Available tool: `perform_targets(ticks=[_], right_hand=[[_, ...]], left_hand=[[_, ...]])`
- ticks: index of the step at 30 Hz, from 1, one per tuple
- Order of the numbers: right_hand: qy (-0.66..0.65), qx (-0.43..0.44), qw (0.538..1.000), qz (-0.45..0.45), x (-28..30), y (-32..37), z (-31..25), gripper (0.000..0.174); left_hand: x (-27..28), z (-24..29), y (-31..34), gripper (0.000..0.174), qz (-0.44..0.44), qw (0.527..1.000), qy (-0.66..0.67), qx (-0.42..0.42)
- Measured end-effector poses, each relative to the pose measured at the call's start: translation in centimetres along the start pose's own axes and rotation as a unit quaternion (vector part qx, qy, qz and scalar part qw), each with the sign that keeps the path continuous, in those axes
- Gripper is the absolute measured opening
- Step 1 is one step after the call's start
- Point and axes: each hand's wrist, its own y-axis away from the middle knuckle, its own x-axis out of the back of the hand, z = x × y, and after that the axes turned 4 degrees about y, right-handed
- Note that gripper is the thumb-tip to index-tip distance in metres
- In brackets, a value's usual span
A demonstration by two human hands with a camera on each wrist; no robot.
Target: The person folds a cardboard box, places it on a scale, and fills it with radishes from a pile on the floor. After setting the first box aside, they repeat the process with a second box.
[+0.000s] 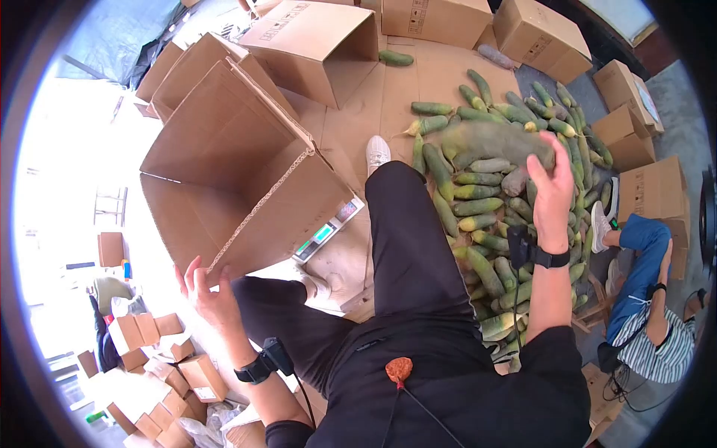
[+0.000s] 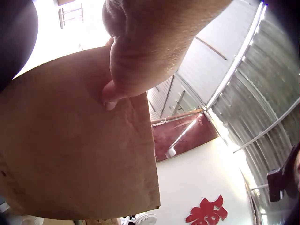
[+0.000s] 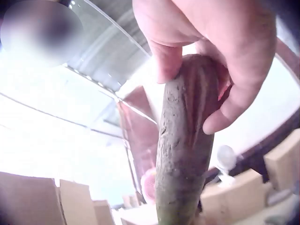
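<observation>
In the head view my right hand (image 1: 551,183) grips one end of a long green radish (image 1: 489,142), blurred, above a pile of radishes (image 1: 478,192). The right wrist view shows thumb and fingers curled round the muddy, brownish end of that radish (image 3: 183,140), which hangs down from them. My left hand (image 1: 213,295) holds the near edge of an open cardboard box (image 1: 276,205). From the left wrist, its thumb lies against the wall of the box (image 2: 70,140). Beside the base of the box a digital scale (image 1: 326,233) shows lit displays.
More cardboard boxes (image 1: 314,37) stand at the back, and others (image 1: 653,190) line the right side. Small cartons (image 1: 160,336) are stacked at the lower left. A person in a striped top (image 1: 657,343) sits at the right. Cardboard sheeting (image 1: 388,97) covers the floor.
</observation>
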Motion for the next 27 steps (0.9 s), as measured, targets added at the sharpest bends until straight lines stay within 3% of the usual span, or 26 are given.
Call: perform_targets(ticks=[4, 8, 12, 14, 19, 23, 26, 27], right_hand=[[-0.206, 0.102, 0.971, -0.064, -6.2, -1.8, -7.9, 0.045], [-0.32, 0.102, 0.927, -0.167, -13.3, -1.6, -12.3, 0.041], [-0.272, 0.064, 0.911, -0.304, -21.4, 0.8, -12.3, 0.034], [-0.157, 0.201, 0.932, -0.257, -26.9, 2.3, -9.8, 0.036], [0.08, 0.184, 0.896, -0.396, -34.7, 6.6, -7.6, 0.035], [0.249, 0.219, 0.777, -0.536, -37.0, 7.7, -8.2, 0.011], [0.359, 0.236, 0.691, -0.582, -37.8, 7.7, -8.5, 0.022], [0.36, 0.236, 0.692, -0.58, -38.1, 7.5, -8.1, 0.022]], left_hand=[[0.2, 0.5, -0.1, 0.022, -0.006, 1.0, -0.002, 0.018], [0.1, 0.3, -0.1, 0.021, 0.008, 1.0, -0.014, -0.002], [0.1, 0.3, 0.0, 0.02, 0.01, 1.0, -0.007, 0.007], [0.1, 0.1, 0.0, 0.02, 0.006, 1.0, 0.005, 0.017], [0.0, -0.2, 0.0, 0.022, 0.012, 1.0, 0.019, 0.014], [0.0, -0.3, 0.0, 0.023, 0.005, 1.0, 0.028, 0.013], [0.2, 0.1, -0.1, 0.023, -0.002, 1.0, 0.02, 0.017], [0.1, 0.1, -0.2, 0.023, 0.0, 1.0, 0.022, 0.015]])
